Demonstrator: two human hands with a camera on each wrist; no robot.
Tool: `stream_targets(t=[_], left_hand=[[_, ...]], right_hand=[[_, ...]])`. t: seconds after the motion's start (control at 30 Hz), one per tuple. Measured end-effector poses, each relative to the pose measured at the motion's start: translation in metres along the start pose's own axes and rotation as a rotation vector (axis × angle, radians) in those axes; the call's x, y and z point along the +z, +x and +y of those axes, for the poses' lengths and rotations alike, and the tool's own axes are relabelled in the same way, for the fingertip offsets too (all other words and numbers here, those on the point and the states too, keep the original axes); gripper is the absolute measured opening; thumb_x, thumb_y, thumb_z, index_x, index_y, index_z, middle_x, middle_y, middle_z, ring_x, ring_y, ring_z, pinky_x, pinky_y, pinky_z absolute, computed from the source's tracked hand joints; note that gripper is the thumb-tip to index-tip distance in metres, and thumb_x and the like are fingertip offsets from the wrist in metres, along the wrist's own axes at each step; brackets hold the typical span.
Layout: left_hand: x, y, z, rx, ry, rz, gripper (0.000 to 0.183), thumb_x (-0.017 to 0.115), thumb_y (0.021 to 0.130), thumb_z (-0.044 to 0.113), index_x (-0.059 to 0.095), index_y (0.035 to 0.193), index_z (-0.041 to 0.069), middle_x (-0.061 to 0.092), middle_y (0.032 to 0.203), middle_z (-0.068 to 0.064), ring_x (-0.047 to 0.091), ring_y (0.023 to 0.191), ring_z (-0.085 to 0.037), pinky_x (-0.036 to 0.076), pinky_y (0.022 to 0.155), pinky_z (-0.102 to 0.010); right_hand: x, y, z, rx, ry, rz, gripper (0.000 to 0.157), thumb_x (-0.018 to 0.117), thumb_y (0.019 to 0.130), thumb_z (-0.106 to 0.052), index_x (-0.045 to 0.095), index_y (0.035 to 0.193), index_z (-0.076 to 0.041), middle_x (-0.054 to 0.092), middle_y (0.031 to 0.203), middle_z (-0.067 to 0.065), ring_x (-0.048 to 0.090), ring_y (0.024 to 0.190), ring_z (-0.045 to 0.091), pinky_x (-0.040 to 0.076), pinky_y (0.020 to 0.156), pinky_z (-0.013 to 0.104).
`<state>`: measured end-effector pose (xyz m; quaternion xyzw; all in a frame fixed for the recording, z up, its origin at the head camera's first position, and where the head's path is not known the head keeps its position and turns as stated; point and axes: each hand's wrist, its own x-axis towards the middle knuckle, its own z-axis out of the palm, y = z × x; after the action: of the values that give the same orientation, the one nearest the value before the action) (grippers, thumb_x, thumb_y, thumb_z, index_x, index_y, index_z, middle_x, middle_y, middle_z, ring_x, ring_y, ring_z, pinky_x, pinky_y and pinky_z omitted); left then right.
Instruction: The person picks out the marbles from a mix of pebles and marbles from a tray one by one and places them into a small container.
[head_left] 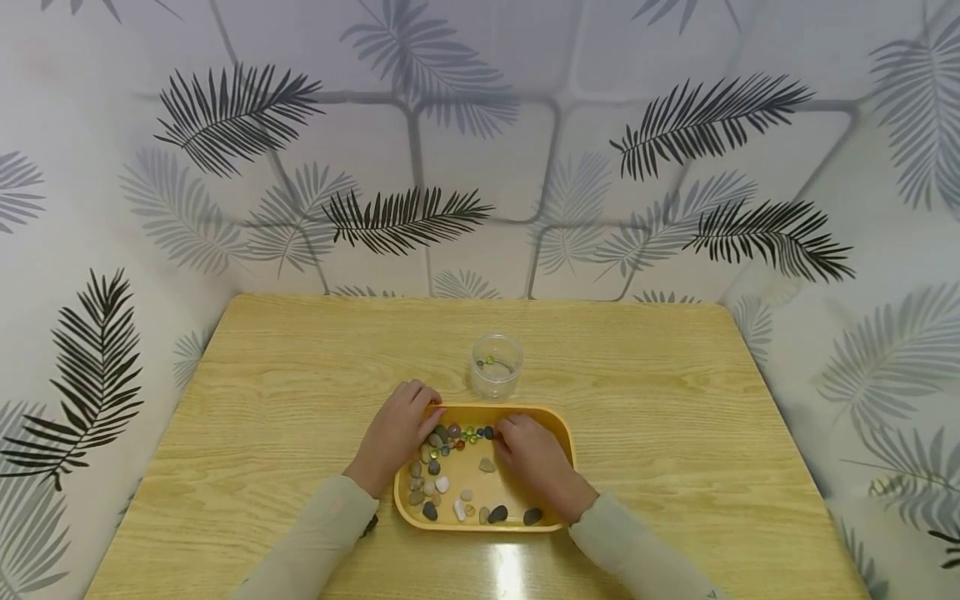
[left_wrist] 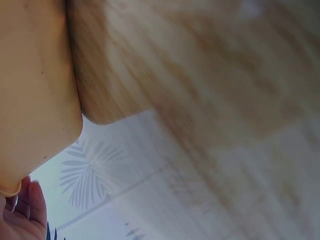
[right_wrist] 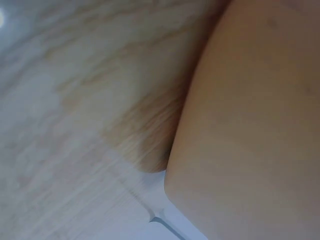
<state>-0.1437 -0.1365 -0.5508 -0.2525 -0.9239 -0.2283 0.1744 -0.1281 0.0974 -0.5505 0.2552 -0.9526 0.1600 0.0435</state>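
Observation:
A yellow tray (head_left: 525, 527) holds pebbles and glass beads, mostly along its left side and its near edge. My left hand (head_left: 397, 429) grips the tray's far left corner, thumb inside the rim and fingers over the outside. In the left wrist view, the curled fingers (left_wrist: 36, 202) show at the rim below the tray wall (left_wrist: 40, 100). Inside the tray, my right hand (head_left: 531, 450) reaches down near the far wall, beside a dark pebble (head_left: 489, 432). Its fingertips are hidden, so whether it pinches anything is not visible. The right wrist view shows only the tray's outer wall (right_wrist: 245, 130).
Just beyond the tray stands a clear round cup (head_left: 496, 367) with a few small beads inside. A small dark object (head_left: 370, 525) lies partly under the left sleeve. The wooden table (head_left: 660, 383) meets a leaf-patterned curtain (head_left: 480, 150) at its far edge.

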Motion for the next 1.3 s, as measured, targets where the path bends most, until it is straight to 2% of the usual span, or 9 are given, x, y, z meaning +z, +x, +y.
stream_targets(t=[0.5, 0.97, 1.3], left_hand=[[-0.0017, 0.0008, 0.0000, 0.001, 0.005, 0.001, 0.013, 0.067, 0.088, 0.022, 0.061, 0.097, 0.014, 0.052, 0.092, 0.003, 0.047, 0.080, -0.012, 0.044, 0.069, -0.025], [-0.0029, 0.0011, 0.0011, 0.001, 0.000, 0.003, 0.013, 0.067, 0.087, 0.020, 0.061, 0.096, 0.013, 0.052, 0.091, 0.004, 0.046, 0.079, -0.012, 0.044, 0.068, -0.026], [-0.0026, 0.0016, 0.0007, 0.004, -0.006, 0.004, 0.012, 0.067, 0.087, 0.019, 0.062, 0.096, 0.013, 0.052, 0.091, 0.004, 0.046, 0.079, -0.012, 0.044, 0.069, -0.026]], right_hand=[[0.0010, -0.0014, -0.0014, -0.006, 0.005, 0.028, 0.006, 0.067, 0.086, -0.014, 0.063, 0.082, -0.011, 0.059, 0.079, -0.001, 0.056, 0.075, 0.013, 0.049, 0.067, 0.028], [0.0013, -0.0008, -0.0022, 0.013, 0.007, 0.008, 0.004, 0.066, 0.086, -0.014, 0.064, 0.084, -0.011, 0.060, 0.080, -0.001, 0.056, 0.076, 0.013, 0.049, 0.069, 0.028], [0.0017, -0.0015, -0.0009, 0.021, 0.013, 0.022, 0.003, 0.065, 0.086, -0.014, 0.065, 0.085, -0.011, 0.060, 0.081, -0.002, 0.056, 0.076, 0.012, 0.049, 0.070, 0.027]])
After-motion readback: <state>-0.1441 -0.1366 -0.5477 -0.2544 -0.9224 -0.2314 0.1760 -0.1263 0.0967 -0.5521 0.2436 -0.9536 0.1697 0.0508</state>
